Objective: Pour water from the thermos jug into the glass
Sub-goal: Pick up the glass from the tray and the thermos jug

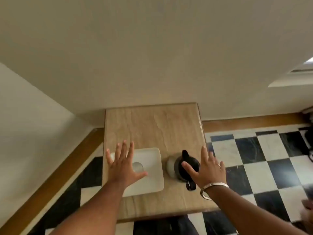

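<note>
A clear glass [138,167] stands on a white square tray [152,168] on the left of a small wooden table [152,126]. My left hand [124,165] hovers over the tray with fingers spread, partly covering the glass and holding nothing. To the right stands the thermos jug [183,167], with a black lid, a spout pointing away and a black handle toward me. Just right of the jug my right hand [207,168] is spread flat above it, its thumb over the lid, with a ring and a silver bangle on that arm. Neither hand grips anything.
The table backs against a cream wall [152,56]. A black-and-white checkered floor [254,158] lies right and left of it, with a wooden skirting board [245,118]. Dark objects [308,143] sit at the far right edge. The table's far half is bare wood.
</note>
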The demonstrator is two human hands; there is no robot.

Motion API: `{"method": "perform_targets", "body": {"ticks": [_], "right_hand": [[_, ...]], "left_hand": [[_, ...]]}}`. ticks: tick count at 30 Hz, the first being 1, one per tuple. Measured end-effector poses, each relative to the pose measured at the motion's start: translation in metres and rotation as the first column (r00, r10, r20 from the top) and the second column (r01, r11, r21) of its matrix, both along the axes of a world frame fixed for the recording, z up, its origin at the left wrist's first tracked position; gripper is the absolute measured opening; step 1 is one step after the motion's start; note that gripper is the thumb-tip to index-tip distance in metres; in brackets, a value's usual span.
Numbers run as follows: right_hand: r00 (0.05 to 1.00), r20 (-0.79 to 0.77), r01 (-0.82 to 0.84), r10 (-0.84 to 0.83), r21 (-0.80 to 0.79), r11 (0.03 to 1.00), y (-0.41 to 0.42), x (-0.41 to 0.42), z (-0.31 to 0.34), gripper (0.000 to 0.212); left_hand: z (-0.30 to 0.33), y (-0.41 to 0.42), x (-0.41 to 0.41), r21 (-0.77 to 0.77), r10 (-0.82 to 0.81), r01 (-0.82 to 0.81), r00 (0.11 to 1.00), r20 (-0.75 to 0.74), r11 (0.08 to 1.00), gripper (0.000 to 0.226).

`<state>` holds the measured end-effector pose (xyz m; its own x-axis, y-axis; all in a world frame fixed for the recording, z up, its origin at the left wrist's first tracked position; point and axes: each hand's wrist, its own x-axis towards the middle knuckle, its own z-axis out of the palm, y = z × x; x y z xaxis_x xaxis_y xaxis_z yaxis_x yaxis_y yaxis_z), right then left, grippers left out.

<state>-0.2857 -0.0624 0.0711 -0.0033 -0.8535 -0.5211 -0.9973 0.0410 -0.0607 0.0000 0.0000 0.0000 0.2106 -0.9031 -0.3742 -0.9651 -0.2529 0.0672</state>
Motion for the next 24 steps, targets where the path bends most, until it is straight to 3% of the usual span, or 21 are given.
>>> {"method": "perform_targets", "body": {"ticks": [2, 4, 6, 11, 14, 20, 24], "right_hand": [[0.960, 0.164, 0.212, -0.226, 0.096, 0.973, 0.010, -0.001, -0.023, 0.099], [0.810, 0.321, 0.442, -0.490, 0.214, 0.871, 0.024, -0.001, -0.037, 0.077], [0.662, 0.384, 0.593, -0.643, 0.257, 0.764, 0.030, 0.002, -0.052, 0.063], [0.407, 0.412, 0.730, -0.815, 0.390, 0.561, 0.032, 0.004, -0.071, 0.053], [0.273, 0.439, 0.748, -0.856, 0.462, 0.476, 0.035, 0.005, -0.077, 0.070], [0.261, 0.520, 0.787, -0.814, 0.373, 0.491, 0.039, 0.008, -0.092, 0.051], [0.250, 0.593, 0.812, -0.765, 0.302, 0.500, 0.039, 0.005, -0.101, 0.054]], "left_hand": [[-0.025, 0.012, 0.002, 0.064, 0.059, -0.055, 0.996, -0.063, 0.996, 0.139], [-0.047, 0.026, 0.005, 0.074, 0.140, -0.132, 0.984, -0.107, 0.988, 0.141], [-0.065, 0.033, 0.002, 0.090, 0.204, -0.190, 0.961, -0.185, 0.978, 0.141], [-0.098, 0.039, 0.006, -0.054, 0.268, -0.310, 0.887, -0.376, 0.949, 0.109], [-0.109, 0.040, 0.003, -0.108, 0.253, -0.338, 0.849, -0.463, 0.935, 0.091], [-0.126, 0.036, -0.007, -0.109, 0.252, -0.403, 0.739, -0.624, 0.909, 0.081], [-0.128, 0.028, -0.012, -0.116, 0.242, -0.393, 0.746, -0.621, 0.912, 0.077]]}}
